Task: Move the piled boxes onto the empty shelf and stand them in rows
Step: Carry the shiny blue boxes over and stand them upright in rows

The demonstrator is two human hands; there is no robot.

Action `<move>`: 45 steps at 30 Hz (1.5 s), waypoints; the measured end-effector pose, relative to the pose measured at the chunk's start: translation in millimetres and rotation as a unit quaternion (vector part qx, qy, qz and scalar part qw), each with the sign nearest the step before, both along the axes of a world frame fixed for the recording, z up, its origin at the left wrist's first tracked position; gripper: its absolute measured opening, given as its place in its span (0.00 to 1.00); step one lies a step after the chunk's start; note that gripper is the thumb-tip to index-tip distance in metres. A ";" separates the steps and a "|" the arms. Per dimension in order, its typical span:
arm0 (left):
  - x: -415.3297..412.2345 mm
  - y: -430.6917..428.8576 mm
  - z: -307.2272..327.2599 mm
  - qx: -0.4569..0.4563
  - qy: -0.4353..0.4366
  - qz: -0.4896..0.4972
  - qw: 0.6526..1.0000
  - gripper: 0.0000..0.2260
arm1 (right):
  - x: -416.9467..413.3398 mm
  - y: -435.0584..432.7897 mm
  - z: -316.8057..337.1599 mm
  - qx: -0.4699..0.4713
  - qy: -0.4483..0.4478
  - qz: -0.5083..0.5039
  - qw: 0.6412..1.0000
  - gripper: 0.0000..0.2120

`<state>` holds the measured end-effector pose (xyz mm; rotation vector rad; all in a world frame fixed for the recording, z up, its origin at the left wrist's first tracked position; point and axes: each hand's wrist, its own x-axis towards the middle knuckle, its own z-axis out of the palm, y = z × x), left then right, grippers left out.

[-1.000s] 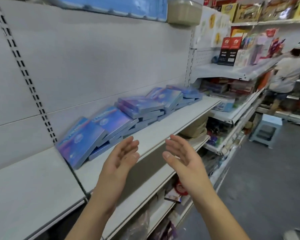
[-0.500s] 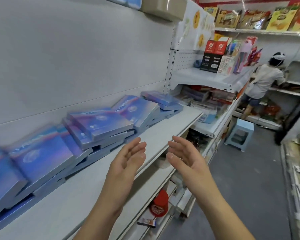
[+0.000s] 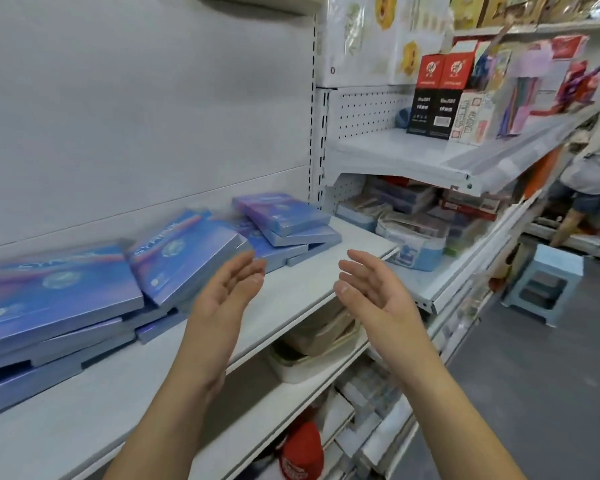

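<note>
1. Where the view starts at far left, the piled boxes [image 3: 56, 289] lie flat and overlapping on the white shelf [image 3: 291, 296], up against the back panel. Lids are blue-purple and slightly blurred.
2. The pile runs rightward in a slanted row. A big box sits on top of others at far left, and a second box [image 3: 184, 254] leans over its right edge. A short stack [image 3: 284, 216] ends the pile near the slotted upright [image 3: 313, 133].
3. No box stands upright; all lie flat or tilted.
4. Left hand [image 3: 229, 292]: released, palm facing right, fingers straight and together, grasping nothing. It is held over the front part of the shelf, fingertips just beside the second box's corner; contact cannot be told.
5. Right hand [image 3: 371, 292]: also released, palm facing left toward the other hand, fingers relaxed, thumb out, grasping nothing. It is over the shelf's front edge, apart from the boxes.
6. Palms face each other with a gap between them.
7. Below the shelf, a lower shelf holds a beige tub [image 3: 316, 344]. Further down is a red cap [image 3: 302, 448].
8. Right of the upright, a higher shelf [image 3: 395, 150] carries red-and-black cartons [image 3: 437, 95] and mixed packets, with stocked shelves under it.
9. Far right: a pale blue stool [image 3: 541, 282] on the grey floor [image 3: 534, 393], and another person [image 3: 596, 157] partly cut off by the frame edge.
</note>
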<state>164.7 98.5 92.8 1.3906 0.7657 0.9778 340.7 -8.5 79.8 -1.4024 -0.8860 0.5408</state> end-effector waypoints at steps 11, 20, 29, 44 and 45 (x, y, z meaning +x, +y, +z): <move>88.1 36.3 14.9 -0.010 0.028 0.133 0.991 0.16 | 110.5 80.1 10.1 -0.001 -0.012 0.100 0.995 0.21; 132.0 95.8 9.3 -0.022 0.001 0.159 0.987 0.25 | 155.9 163.4 6.9 -0.022 -0.041 0.107 0.993 0.23; 169.3 128.8 12.3 0.017 0.195 0.212 0.957 0.36 | 191.4 208.4 7.7 -0.054 -0.012 0.118 0.992 0.23; 188.2 145.1 26.9 0.101 0.177 0.338 0.919 0.35 | 228.3 249.3 0.0 -0.170 -0.073 0.206 0.961 0.09; 185.5 142.6 33.1 0.111 0.150 0.350 0.918 0.36 | 227.0 250.4 0.2 -0.186 -0.100 0.217 0.953 0.10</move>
